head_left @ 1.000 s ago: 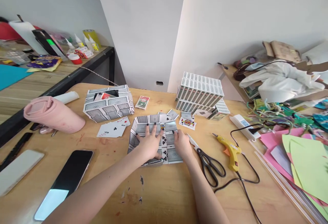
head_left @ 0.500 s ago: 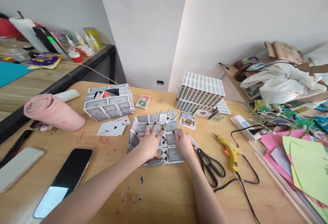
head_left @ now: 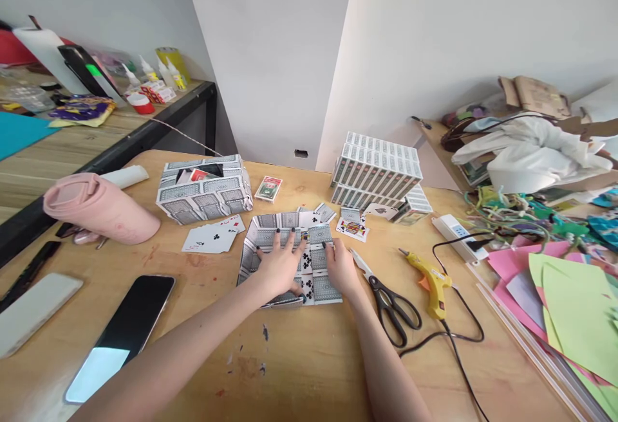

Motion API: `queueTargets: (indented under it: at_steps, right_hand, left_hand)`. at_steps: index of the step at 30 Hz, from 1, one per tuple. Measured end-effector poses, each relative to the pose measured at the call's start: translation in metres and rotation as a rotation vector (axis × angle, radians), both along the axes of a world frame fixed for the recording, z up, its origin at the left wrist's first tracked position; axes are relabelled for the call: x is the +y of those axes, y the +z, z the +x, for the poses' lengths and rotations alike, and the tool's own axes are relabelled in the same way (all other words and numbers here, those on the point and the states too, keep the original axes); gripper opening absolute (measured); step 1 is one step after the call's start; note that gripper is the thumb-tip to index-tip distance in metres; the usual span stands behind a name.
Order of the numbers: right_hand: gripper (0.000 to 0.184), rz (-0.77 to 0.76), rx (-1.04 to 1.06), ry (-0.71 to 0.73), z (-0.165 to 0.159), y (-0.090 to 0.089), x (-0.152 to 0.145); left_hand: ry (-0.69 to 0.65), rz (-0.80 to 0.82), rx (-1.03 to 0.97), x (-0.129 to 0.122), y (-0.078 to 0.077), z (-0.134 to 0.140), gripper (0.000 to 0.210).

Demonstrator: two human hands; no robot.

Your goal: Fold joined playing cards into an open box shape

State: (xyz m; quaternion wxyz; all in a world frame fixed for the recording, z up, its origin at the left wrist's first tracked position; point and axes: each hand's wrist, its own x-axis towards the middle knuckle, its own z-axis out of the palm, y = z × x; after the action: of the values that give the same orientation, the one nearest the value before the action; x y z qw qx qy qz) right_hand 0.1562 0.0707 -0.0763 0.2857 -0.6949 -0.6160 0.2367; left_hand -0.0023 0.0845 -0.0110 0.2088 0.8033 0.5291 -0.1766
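A shallow tray made of joined playing cards (head_left: 321, 258) lies in front of me, with raised walls at its left and back and a flat panel at its right. My left hand (head_left: 280, 267) is spread out, fingers apart, pressing on the inside of the tray. At the right edge of the panel, my right hand (head_left: 342, 266) has its thumb and fingers closed on the card edge. Black-handled scissors (head_left: 389, 306) lie just right of that hand. Several loose cards (head_left: 212, 235) are fanned out left of the tray.
Behind stand a card-covered box (head_left: 205, 190), a boxed deck (head_left: 268, 188) and a stack of card decks (head_left: 376, 174). A yellow glue gun (head_left: 434, 284) with its cord lies right, near a power strip (head_left: 458, 237). A phone (head_left: 125, 332) and pink tumbler (head_left: 101, 210) are left.
Both hands stay on the card tray in nearly the same pose. The whole view has shifted slightly; nothing has been let go.
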Motion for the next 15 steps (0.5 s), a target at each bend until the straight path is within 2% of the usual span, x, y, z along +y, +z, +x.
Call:
queueTargets:
  at_steps: [8, 15]
  right_hand:
    - [0.018, -0.048, 0.033, -0.022, -0.006, 0.004, -0.005]
    - [0.017, -0.057, 0.076, -0.047, -0.011, 0.007, -0.006]
  left_hand:
    - [-0.042, 0.001, 0.033, 0.002, 0.007, -0.01, 0.126]
    - [-0.114, 0.122, 0.026, 0.002, 0.0, -0.02, 0.119]
